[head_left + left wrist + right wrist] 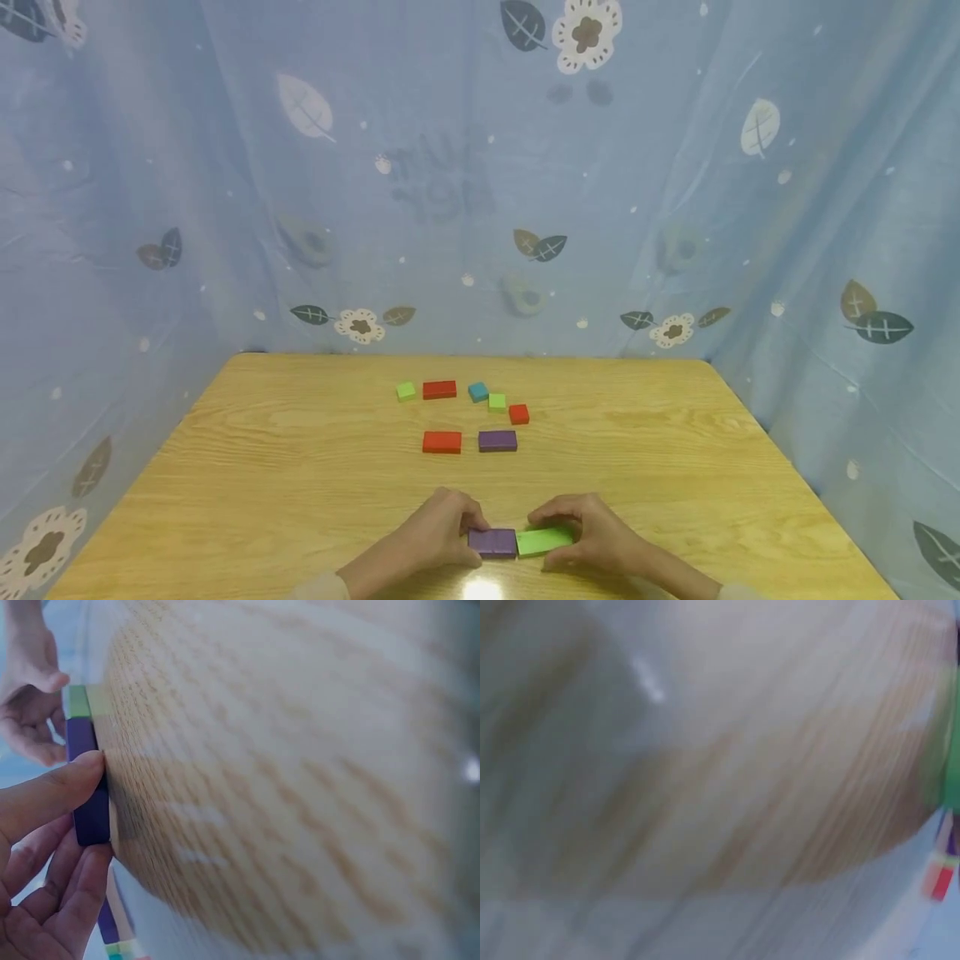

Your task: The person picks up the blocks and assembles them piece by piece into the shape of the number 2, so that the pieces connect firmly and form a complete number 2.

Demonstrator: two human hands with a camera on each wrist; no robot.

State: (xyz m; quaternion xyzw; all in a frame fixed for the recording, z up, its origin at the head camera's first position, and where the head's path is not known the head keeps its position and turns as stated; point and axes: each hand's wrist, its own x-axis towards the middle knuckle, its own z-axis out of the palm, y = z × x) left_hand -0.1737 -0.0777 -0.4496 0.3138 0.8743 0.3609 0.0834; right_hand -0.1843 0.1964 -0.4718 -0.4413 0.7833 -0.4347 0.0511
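Observation:
Near the front of the table my left hand (438,533) pinches a purple block (492,543) between thumb and fingers. The left wrist view shows its thumb (82,776) on one side of the block and fingertips on the other. End to end with it lies a light green block (543,542), slightly askew. Around that green block curves my right hand (592,537), thumb and fingers spread wider than the block; contact is hard to judge. Only a blurred edge of the green block (951,757) enters the right wrist view.
Farther back lie a red block (442,442) and another purple block (498,442). Behind them are a small green cube (406,392), a darker red block (439,390), a blue cube (478,392), another green cube (497,403) and a red cube (519,414). A blue curtain (465,167) surrounds the wooden table (300,467).

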